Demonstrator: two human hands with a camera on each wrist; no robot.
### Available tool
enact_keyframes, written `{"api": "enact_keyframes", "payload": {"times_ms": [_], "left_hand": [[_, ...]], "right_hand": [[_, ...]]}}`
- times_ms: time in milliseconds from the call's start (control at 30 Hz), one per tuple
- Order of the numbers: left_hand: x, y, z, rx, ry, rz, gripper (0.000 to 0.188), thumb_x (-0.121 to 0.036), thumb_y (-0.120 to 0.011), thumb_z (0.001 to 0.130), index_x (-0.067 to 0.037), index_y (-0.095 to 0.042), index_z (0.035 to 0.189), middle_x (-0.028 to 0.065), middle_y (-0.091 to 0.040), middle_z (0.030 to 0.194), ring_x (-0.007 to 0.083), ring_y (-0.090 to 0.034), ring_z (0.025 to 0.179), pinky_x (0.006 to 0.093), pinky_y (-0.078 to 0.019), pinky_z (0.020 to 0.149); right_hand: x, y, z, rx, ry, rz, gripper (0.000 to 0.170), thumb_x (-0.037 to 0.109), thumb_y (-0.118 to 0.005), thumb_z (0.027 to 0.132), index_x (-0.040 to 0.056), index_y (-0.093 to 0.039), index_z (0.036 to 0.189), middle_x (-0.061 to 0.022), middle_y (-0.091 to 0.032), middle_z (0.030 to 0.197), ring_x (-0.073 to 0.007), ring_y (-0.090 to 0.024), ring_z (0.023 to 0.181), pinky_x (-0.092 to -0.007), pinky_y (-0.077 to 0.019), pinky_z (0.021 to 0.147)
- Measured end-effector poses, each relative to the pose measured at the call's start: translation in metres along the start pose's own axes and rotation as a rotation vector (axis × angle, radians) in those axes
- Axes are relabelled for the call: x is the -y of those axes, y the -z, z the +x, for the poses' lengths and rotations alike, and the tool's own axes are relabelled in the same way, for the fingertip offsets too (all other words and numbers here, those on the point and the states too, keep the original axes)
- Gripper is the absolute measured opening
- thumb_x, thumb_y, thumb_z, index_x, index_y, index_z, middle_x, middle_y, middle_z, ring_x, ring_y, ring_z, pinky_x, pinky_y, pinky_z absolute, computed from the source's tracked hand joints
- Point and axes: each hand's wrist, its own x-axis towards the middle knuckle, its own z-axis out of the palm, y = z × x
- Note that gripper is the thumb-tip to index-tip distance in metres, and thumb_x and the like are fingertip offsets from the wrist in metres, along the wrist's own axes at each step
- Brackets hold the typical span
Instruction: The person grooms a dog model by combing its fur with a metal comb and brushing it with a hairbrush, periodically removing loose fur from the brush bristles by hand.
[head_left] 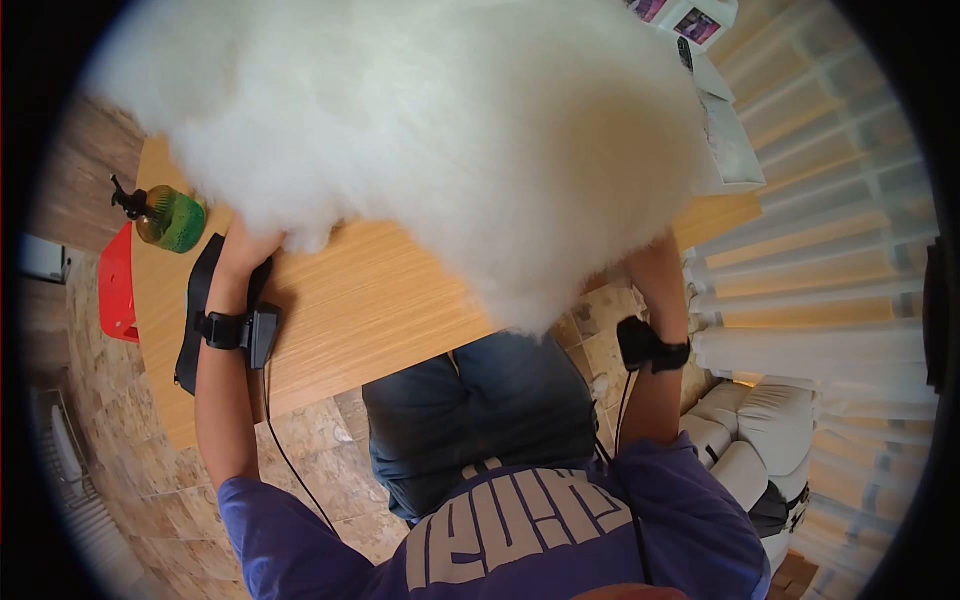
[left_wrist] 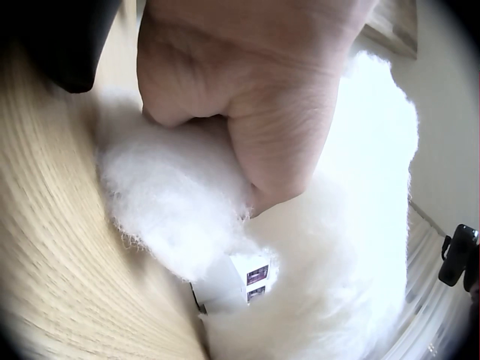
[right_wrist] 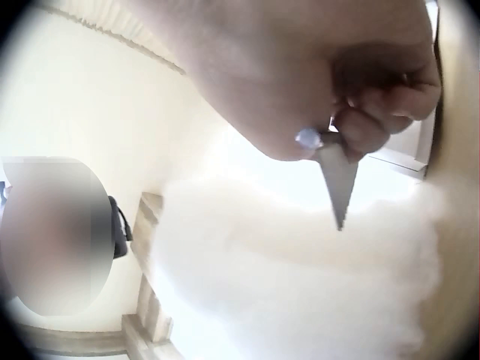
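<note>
Two hands engaged. Left hand (left_wrist: 240,82): fingers curled, clamped on a tuft of the large, fluffy, white fibre mass (head_left: 430,120), which hides the far part of the light wood-grain table (head_left: 370,300) in the head view. Right hand (right_wrist: 330,82): closed round a pointed, grey metal blade (right_wrist: 341,184), tip projecting. Ribbed green bottle with black pump (head_left: 172,218) stands near the left hand.

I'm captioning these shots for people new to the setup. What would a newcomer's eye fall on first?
Probably the huge white fluffy mass, which fills the top of the head view and hides much of the wooden table. Next, in the right wrist view, a pointed, blade-like piece juts down from the right hand. Then the green pump bottle stands out near the table's left edge.
</note>
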Motion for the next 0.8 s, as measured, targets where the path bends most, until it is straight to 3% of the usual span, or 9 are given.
{"api": "enact_keyframes", "payload": {"times_ms": [133,200,300,433,533,600,633,700,800], "left_hand": [[-0.013,0.002,-0.003,0.043,0.090,-0.018,0.021,-0.003,-0.062,0.086,0.003,-0.065,0.107,0.0120,-0.070,0.101,0.0225,-0.065,0.093,0.0361,-0.0534,0.082],[-0.018,0.001,-0.004,-0.008,0.084,-0.079,0.016,-0.002,-0.062,0.087,0.002,-0.066,0.102,0.0088,-0.069,0.095,0.0191,-0.065,0.087,0.0335,-0.0539,0.075],[-0.007,0.002,-0.005,0.008,0.015,-0.160,0.014,-0.002,-0.062,0.088,0.001,-0.066,0.102,0.0078,-0.069,0.096,0.0176,-0.065,0.085,0.0319,-0.0537,0.073],[-0.013,0.003,-0.008,-0.006,0.016,-0.165,0.015,-0.003,-0.062,0.089,0.000,-0.067,0.103,0.0079,-0.069,0.096,0.0181,-0.065,0.085,0.0319,-0.0538,0.073],[-0.018,0.007,-0.010,-0.032,-0.020,-0.099,0.016,-0.004,-0.062,0.089,0.000,-0.067,0.103,0.0082,-0.069,0.096,0.0175,-0.065,0.086,0.0320,-0.0538,0.074],[-0.019,0.010,-0.008,0.021,0.106,-0.040,0.016,-0.004,-0.063,0.088,0.000,-0.067,0.103,0.0086,-0.069,0.096,0.0184,-0.065,0.086,0.0332,-0.0538,0.075],[-0.012,0.010,-0.007,0.021,0.107,-0.038,0.016,-0.004,-0.063,0.088,0.000,-0.067,0.103,0.0086,-0.069,0.096,0.0184,-0.065,0.086,0.0332,-0.0538,0.075],[0.003,0.012,-0.009,-0.004,-0.101,0.005,0.017,-0.004,-0.063,0.087,0.000,-0.067,0.103,0.0088,-0.070,0.096,0.0195,-0.065,0.087,0.0343,-0.0537,0.075],[0.004,0.014,-0.011,0.018,-0.062,0.035,0.018,-0.003,-0.063,0.086,0.000,-0.067,0.103,0.0089,-0.070,0.095,0.0205,-0.065,0.087,0.0350,-0.0535,0.076]], "right_hand": [[0.042,0.031,0.001,-0.203,-0.305,0.320,0.019,0.010,-0.055,0.098,-0.0008,-0.059,0.083,0.0059,-0.047,0.066,-0.0021,-0.041,0.063,-0.0231,-0.0317,0.056],[0.067,0.043,0.004,-0.397,-0.159,0.753,0.027,0.013,-0.056,0.100,0.0013,-0.054,0.076,0.0086,-0.045,0.067,-0.0010,-0.040,0.062,-0.0224,-0.0284,0.054],[0.097,0.039,0.007,-0.323,0.040,0.943,0.026,0.016,-0.058,0.100,0.0003,-0.060,0.080,0.0087,-0.049,0.068,0.0000,-0.043,0.063,-0.0205,-0.0294,0.054],[0.129,0.011,0.015,-0.377,-0.068,0.772,0.027,0.019,-0.058,0.101,-0.0025,-0.066,0.087,0.0061,-0.056,0.070,-0.0005,-0.046,0.062,-0.0190,-0.0317,0.054],[0.079,-0.006,0.009,-0.065,-0.154,0.857,0.026,0.017,-0.056,0.101,-0.0049,-0.069,0.095,0.0033,-0.063,0.074,-0.0014,-0.049,0.063,-0.0195,-0.0352,0.054],[0.051,-0.022,0.001,0.071,-0.177,0.286,0.023,0.009,-0.052,0.099,-0.0061,-0.066,0.109,-0.0097,-0.068,0.091,-0.0167,-0.064,0.090,-0.0263,-0.0491,0.085],[0.045,-0.029,-0.003,0.071,-0.177,0.288,0.023,0.009,-0.052,0.099,-0.0061,-0.066,0.109,-0.0097,-0.068,0.091,-0.0167,-0.064,0.090,-0.0263,-0.0491,0.085],[0.046,-0.041,-0.008,-0.171,-0.113,0.508,0.026,0.017,-0.057,0.099,-0.0053,-0.069,0.092,0.0028,-0.062,0.070,-0.0013,-0.049,0.056,-0.0210,-0.0346,0.049],[0.054,-0.016,-0.006,-0.130,-0.382,0.633,0.027,0.019,-0.058,0.099,-0.0044,-0.068,0.089,0.0031,-0.062,0.069,-0.0013,-0.049,0.056,-0.0206,-0.0341,0.049]]}}
